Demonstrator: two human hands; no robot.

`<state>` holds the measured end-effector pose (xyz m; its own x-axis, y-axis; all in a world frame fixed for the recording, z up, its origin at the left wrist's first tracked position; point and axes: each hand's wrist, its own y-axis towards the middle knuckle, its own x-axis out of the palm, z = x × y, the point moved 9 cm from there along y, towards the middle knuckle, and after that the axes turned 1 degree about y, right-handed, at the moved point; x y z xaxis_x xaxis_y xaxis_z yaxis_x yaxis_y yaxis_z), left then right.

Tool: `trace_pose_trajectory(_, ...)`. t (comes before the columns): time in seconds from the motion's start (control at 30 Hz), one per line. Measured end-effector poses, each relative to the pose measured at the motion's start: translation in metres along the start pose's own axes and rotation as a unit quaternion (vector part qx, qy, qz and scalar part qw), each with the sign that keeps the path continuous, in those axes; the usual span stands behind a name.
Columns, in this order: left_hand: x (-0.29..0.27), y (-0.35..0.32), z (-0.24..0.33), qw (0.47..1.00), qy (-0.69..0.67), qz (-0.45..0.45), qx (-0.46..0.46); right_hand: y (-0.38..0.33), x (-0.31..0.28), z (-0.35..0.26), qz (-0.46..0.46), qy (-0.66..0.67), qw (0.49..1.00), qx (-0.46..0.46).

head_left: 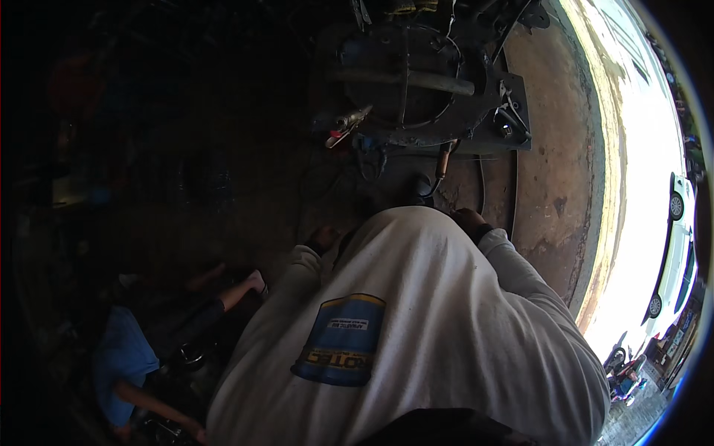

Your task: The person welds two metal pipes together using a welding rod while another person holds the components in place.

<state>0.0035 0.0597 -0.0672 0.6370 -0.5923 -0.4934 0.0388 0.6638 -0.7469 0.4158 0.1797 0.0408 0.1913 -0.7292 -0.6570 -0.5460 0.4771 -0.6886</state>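
My left hand (323,238) hangs low beside my light shirt, in deep shadow, and its fingers cannot be made out. On the other side my right hand (468,219) is close to the shirt's lower edge, its fingers too dark to read. Ahead of me is a dark metal worktable (523,111) bearing a round metal frame (404,97) with a bar (431,80) across it. A metal clamp (348,128) with a red part sits at its near left. From the near edge hangs a tool with a copper-brown handle (443,160), a cable running down from it. Neither hand touches the table.
Cables (515,189) trail on the brown floor (550,186) to the right. At the lower left, a person in a blue shirt (126,357) is low down near dark machine parts. Outside, in bright light, are a white car (673,253) and a motorbike (625,375).
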Motion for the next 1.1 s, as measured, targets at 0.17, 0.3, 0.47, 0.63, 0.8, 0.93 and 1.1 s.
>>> trace_pose_trajectory(0.17,-0.002,0.002,-0.01,0.995,-0.014,0.027,0.097,0.01,-0.004,-0.006,0.066,0.013,0.997,-0.031)
trace_pose_trajectory(0.3,0.006,0.007,-0.003,0.981,0.02,0.028,0.189,0.003,-0.011,-0.002,0.078,0.028,0.997,-0.004)
trace_pose_trajectory(0.47,0.006,0.019,-0.023,0.991,-0.104,-0.014,0.088,0.0,-0.018,-0.002,0.08,0.104,0.991,0.006)
trace_pose_trajectory(0.63,0.001,0.023,-0.025,0.991,-0.085,0.026,0.102,0.012,0.013,0.025,0.069,0.16,0.983,0.06)
trace_pose_trajectory(0.8,0.01,0.033,-0.057,0.996,-0.068,0.012,0.048,0.017,0.005,0.017,0.064,0.199,0.975,0.071)
trace_pose_trajectory(0.93,-0.015,0.02,-0.019,0.986,-0.137,0.017,0.092,0.011,0.019,0.022,0.074,0.171,0.979,0.077)
trace_pose_trajectory(1.1,-0.005,0.032,-0.017,0.988,-0.112,0.008,0.11,0.003,0.038,0.036,0.051,0.242,0.957,0.151)
